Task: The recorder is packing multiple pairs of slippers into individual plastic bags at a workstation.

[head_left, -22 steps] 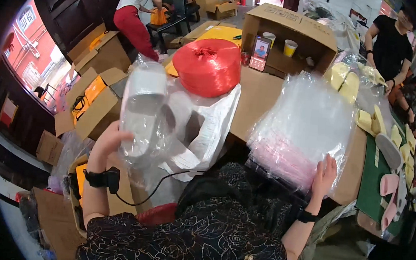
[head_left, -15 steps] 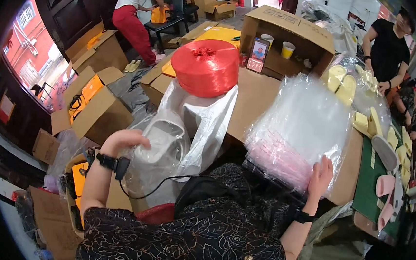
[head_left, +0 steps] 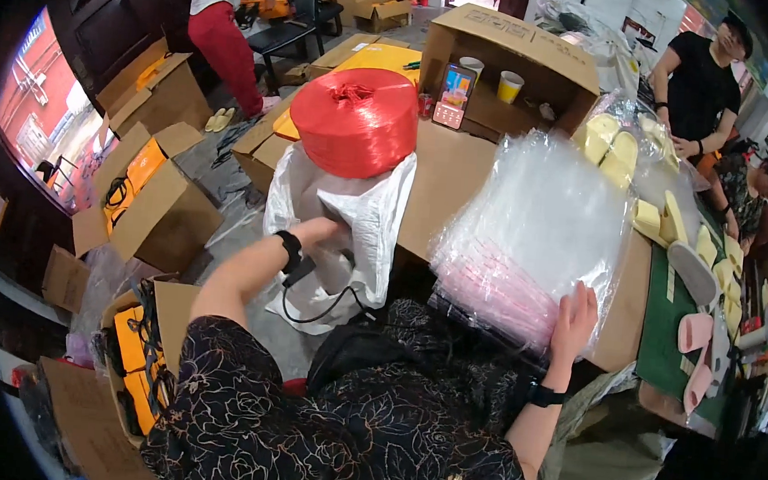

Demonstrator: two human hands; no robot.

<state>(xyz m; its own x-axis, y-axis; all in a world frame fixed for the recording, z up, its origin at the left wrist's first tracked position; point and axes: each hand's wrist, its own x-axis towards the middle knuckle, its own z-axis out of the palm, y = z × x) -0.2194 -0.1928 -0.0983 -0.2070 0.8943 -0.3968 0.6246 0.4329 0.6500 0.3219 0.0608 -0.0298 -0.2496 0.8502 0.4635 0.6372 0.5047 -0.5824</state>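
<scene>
My left hand (head_left: 320, 231) reaches down into an upright white sack (head_left: 382, 217) beside the table. The sack's wall hides its fingers, so I cannot tell whether they hold anything. On the table, a stack of clear plastic bags (head_left: 544, 212) with pink lower edges lies in front of me. Flat along the stack's right edge rests my right hand (head_left: 578, 317), its fingers stretched out and gripping nothing. A big red roll of plastic twine (head_left: 353, 122) sits just beyond the sack's mouth.
An open cardboard box (head_left: 514, 52) on the table shelters a phone (head_left: 454, 96) and a yellow cup (head_left: 510, 87). Yellow slippers (head_left: 620, 159) and pink slippers (head_left: 694, 332) lie to the right. Open cartons (head_left: 169, 214) stand at left. Other people (head_left: 698, 84) work farther off.
My left hand has moved right and down into the white sack. The pale slipper in a clear bag beside it is out of sight. My right hand stays on the bag stack.
</scene>
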